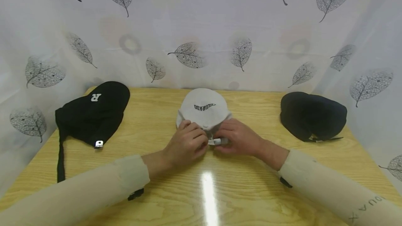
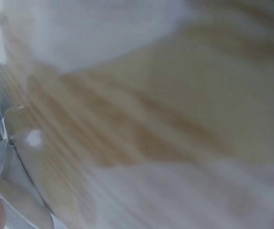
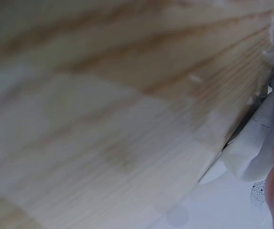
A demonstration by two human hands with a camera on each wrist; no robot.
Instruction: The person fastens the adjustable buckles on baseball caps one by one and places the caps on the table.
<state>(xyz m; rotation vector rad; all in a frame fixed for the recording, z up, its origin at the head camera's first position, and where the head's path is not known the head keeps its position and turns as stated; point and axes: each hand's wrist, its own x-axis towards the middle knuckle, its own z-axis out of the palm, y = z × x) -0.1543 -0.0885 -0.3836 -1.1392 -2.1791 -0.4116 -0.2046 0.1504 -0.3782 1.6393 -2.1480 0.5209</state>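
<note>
White cap: on the counter, between a black cap and a navy one.
Left hand: my fingers curl onto its near edge.
Right hand: I'm pinching the strap.
Feel: probably light, soft, hardly slippery; the crown could crumple, so I'd hold rim and strap.

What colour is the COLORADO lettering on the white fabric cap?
Black lettering; the head view shows it best.

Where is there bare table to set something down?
Between the black cap and white cap, between white cap and navy cap, and nearer, between the sleeves. Crowded: the middle, where left hand and right hand hold the white cap.
</note>
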